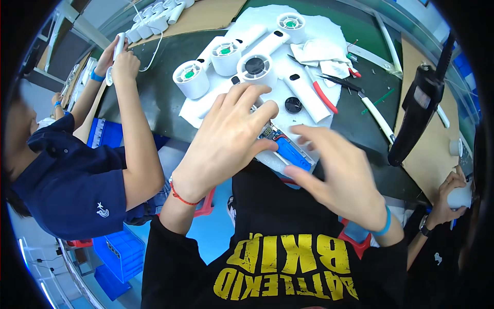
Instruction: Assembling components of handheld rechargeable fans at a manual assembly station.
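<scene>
A white handle casing of a handheld fan lies open before me, showing a small circuit board (268, 132) and a blue battery (293, 153) with a red wire beside it. My left hand (226, 135) arches over the casing's upper end, fingers curled around it and thumb on its edge by the board. The left palm hides much of that end. My right hand (342, 172), slightly blurred, is at the battery's other side with thumb and fingers spread apart. Its thumb is near the casing's lower end; whether it touches cannot be made out. A black round grille (293, 105) lies just beyond.
White fans (191, 79) and an opened handle shell (307, 98) lie on a white sheet. Red-handled pliers (324, 98), white-handled pliers (378, 116) and crumpled cloth (321, 51) are behind. A black tool (419, 100) hangs right. Co-workers (77, 175) sit on both sides.
</scene>
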`<control>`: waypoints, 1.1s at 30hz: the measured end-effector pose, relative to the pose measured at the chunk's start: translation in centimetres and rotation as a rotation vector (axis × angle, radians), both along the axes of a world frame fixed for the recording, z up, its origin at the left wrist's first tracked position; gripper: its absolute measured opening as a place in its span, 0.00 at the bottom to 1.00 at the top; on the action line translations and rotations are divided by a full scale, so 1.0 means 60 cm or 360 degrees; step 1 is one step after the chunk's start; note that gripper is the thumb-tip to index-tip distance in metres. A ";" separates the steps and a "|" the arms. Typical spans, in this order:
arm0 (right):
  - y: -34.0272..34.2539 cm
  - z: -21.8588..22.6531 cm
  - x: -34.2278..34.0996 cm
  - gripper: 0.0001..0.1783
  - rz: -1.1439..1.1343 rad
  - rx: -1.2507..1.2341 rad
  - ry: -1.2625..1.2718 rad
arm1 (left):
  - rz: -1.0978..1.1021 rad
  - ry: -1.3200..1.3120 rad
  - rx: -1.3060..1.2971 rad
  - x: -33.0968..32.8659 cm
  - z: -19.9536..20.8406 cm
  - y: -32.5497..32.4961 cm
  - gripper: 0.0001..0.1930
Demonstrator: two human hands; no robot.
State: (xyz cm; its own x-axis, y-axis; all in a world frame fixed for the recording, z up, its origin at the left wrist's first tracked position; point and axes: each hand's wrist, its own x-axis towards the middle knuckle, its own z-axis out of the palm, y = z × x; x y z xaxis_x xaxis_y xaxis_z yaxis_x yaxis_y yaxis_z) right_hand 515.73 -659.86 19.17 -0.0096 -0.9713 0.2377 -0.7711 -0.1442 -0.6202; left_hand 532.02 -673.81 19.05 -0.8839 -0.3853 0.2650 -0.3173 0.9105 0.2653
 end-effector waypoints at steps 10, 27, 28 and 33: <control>-0.050 -0.037 0.009 0.26 0.0018 0.0039 0.0123 | -0.0145 -0.0016 -0.0301 0.005 0.000 -0.014 0.11; -0.052 -0.045 0.011 0.18 -0.0061 -0.0025 0.0274 | 0.0586 0.0168 -0.0470 -0.021 -0.028 0.072 0.07; -0.051 -0.045 0.013 0.18 -0.0064 -0.0052 0.0290 | 0.0689 0.0279 -0.0499 -0.021 -0.037 0.084 0.07; -0.053 -0.047 0.006 0.17 -0.0035 0.0060 0.0314 | 0.1055 0.0812 -0.0052 -0.042 -0.094 0.114 0.09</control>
State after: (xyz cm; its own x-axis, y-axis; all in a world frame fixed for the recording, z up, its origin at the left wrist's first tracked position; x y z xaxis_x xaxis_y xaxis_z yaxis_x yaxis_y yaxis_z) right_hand 516.10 -663.05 16.38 0.0123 -0.9796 0.2006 -0.8809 -0.1055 -0.4614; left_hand 529.50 -666.99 13.40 -0.2453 -0.7685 0.5910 -0.6380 0.5870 0.4984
